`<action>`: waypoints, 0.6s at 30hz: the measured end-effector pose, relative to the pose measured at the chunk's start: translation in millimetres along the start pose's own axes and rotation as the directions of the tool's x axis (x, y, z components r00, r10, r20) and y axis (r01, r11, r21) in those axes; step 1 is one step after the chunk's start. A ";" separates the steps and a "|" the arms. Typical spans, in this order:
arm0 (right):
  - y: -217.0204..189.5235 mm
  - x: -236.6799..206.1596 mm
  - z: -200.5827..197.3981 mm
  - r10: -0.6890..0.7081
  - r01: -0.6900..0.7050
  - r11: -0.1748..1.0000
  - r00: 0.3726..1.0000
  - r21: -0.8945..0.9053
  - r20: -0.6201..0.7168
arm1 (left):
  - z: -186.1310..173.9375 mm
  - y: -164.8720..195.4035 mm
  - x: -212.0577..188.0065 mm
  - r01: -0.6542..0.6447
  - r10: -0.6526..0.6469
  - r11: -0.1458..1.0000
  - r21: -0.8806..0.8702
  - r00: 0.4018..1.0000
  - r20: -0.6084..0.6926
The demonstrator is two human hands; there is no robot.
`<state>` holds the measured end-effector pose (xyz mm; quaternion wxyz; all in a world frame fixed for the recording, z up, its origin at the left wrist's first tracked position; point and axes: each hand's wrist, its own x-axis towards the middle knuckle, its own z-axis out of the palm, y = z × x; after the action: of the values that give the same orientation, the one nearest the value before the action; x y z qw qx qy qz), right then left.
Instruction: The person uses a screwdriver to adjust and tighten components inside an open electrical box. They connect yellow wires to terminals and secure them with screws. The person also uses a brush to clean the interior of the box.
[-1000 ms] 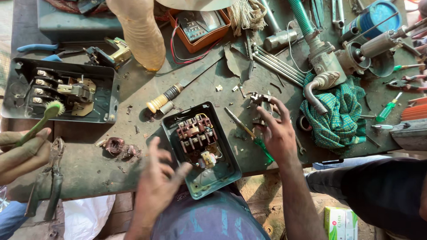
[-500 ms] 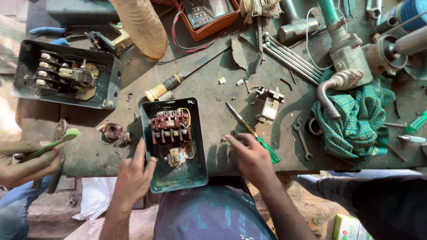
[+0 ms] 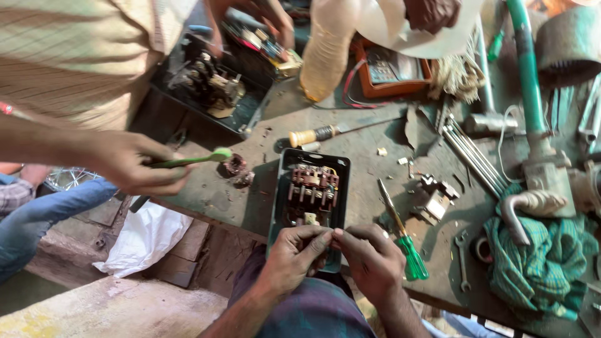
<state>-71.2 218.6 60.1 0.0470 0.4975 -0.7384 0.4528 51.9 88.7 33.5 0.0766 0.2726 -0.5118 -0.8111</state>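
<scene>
low in the centre of the frame, the left hand (image 3: 293, 255) and right hand (image 3: 369, 260) meet fingertip to fingertip, pinching something too small to make out at the near end of an open switch box (image 3: 311, 203). its cover is off and the brown contacts show, so the work looks midway. a green-handled screwdriver (image 3: 402, 238) lies just right. at left, another person's hand (image 3: 134, 164) holds a green toothbrush (image 3: 191, 159).
</scene>
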 end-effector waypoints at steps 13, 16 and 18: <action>-42.7 -3.8 31.6 0.103 -0.103 0.992 0.995 0.066 0.003 | -56.1 3.7 3.0 -0.021 0.026 1.000 -0.022 0.961 0.276; -58.0 -0.3 43.5 0.122 -0.121 0.993 0.989 0.016 -0.083 | -73.2 14.0 11.5 -0.029 0.038 0.999 -0.031 0.924 0.380; -68.6 2.6 53.9 0.127 -0.128 0.992 0.982 0.003 -0.140 | -84.0 21.2 17.7 -0.017 0.025 1.000 -0.022 0.905 0.425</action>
<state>1.4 171.7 72.6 0.0712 0.4160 -0.7650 0.4865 77.5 5.5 18.0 -0.0257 0.0833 -0.5118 -0.8547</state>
